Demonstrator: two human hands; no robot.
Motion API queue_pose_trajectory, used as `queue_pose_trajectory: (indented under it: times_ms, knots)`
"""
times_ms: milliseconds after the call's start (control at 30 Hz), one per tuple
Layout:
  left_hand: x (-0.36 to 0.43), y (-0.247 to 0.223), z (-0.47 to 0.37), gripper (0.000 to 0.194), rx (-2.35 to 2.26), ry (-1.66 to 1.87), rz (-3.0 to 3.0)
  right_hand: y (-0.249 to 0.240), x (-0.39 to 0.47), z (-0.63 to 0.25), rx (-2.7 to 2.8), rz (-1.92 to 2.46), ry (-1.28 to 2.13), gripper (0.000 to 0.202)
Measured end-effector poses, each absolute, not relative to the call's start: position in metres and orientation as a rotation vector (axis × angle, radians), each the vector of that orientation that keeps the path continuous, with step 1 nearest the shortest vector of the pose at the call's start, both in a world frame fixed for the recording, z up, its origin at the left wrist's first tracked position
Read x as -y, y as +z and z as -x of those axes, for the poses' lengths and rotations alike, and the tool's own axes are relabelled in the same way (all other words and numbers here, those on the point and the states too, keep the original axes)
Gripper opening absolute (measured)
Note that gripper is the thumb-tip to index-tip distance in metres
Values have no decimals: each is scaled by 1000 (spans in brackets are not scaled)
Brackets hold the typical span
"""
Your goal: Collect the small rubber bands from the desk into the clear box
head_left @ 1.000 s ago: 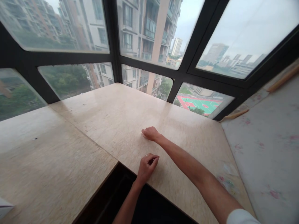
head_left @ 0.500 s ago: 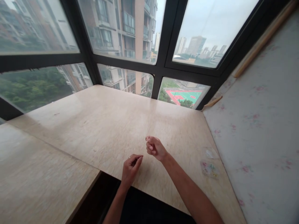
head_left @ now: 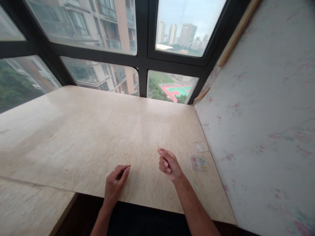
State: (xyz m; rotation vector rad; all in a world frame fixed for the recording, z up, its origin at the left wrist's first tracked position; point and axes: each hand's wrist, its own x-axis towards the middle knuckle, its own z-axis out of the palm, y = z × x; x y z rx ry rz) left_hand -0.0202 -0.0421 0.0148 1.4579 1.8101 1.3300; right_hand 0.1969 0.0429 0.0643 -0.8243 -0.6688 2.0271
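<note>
I observed a marbled countertop (head_left: 98,131). Over it, the right hand (head_left: 169,165) was pinched shut; the left hand (head_left: 115,182), toward its eight o'clock, had thumb and forefinger together, contents indiscernible. A clear box (head_left: 199,163) lay at the right hand's three o'clock. The right fingertips gripped a small looped item (head_left: 158,150) at eleven o'clock.

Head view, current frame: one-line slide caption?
Right hand pinching a tiny piece, left hand beside it, clear box near the wall.
</note>
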Motion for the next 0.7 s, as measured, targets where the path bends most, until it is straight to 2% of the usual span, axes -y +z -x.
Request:
queue_pose_trajectory:
  times_ms: [333, 700]
  knots:
    - [36, 12, 15, 33, -1924, 1107, -1705, 58, 0, -272, 674, 1072, 1709, 32]
    - [29, 8, 15, 36, -2032, 951, -1751, 50, 19, -369, 728, 1506, 987, 39]
